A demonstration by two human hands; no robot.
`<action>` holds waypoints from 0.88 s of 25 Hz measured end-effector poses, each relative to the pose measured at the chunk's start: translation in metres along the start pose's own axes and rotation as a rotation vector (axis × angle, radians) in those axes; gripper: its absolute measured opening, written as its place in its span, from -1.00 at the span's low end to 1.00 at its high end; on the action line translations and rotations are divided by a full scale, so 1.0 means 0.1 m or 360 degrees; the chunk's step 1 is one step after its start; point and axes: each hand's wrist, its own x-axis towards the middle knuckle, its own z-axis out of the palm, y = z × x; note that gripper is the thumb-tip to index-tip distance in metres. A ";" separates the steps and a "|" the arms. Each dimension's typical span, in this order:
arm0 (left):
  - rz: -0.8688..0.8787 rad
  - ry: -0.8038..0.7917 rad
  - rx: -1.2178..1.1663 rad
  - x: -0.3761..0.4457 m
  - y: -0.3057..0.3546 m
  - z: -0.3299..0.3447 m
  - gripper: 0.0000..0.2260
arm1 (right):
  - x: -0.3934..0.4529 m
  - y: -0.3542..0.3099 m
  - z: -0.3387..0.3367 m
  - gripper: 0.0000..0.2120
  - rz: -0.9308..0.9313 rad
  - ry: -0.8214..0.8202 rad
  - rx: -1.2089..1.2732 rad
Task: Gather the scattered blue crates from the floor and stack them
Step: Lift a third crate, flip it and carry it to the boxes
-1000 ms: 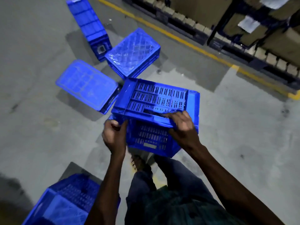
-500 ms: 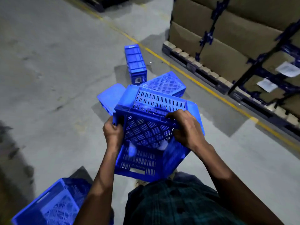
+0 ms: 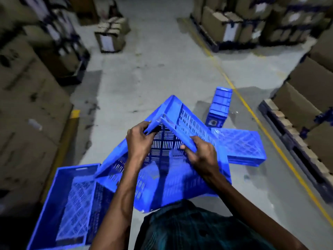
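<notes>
The floor (image 3: 162,69) is grey and has a yellow line (image 3: 252,112) on its right side. Boxes (image 3: 27,105) stand along the left and right edges.

An open crate (image 3: 54,204) sits at the bottom left corner of the view. This looks like the place to stack. The held crate (image 3: 171,177) is up in the air in the middle, tipped to one side, with its low corner over the open crate's right rim. I cannot tell if they touch.

A flat crate (image 3: 241,147) lies upside down on the floor, just right of the held one. A far crate (image 3: 219,107) stands on its end behind it, near the yellow line.

The left hand (image 3: 138,143) is closed on the top left rim of the held crate. The right hand (image 3: 201,156) is closed on the top right rim.

What could go wrong? The held crate is tipped, so it might catch on the open crate's rim and not drop in. Both hands hold only thin rims, so it could slip and fall on the person's feet. The flat crate lies close, so a step to the right might trip on it.
</notes>
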 end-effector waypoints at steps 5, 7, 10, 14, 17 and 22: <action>-0.0053 0.0126 -0.0142 -0.20 -0.27 -0.40 -0.72 | 0.15 -0.20 0.12 -0.63 -0.0105 -0.0133 0.0091; -0.0130 0.0293 -0.0035 -0.35 -0.57 -0.61 -0.60 | 0.32 -0.36 0.11 -0.59 -0.0168 -0.0137 0.0142; -0.0253 0.0646 0.0200 -0.67 -0.94 -0.83 -0.31 | 0.52 -0.64 0.17 -0.50 -0.0291 -0.0129 0.0322; -0.0614 0.1062 0.0186 -1.03 -1.36 -1.02 -0.13 | 0.64 -1.03 0.39 -0.52 -0.0374 -0.0124 0.0516; -0.0994 0.1235 0.0035 -1.19 -1.80 -1.35 -0.06 | 0.66 -1.30 0.67 -0.57 -0.0381 -0.0186 0.0634; -0.1324 0.1363 -0.0132 -1.17 -2.53 -2.11 -0.10 | 0.81 -1.73 1.17 -0.66 -0.0372 -0.0325 0.0861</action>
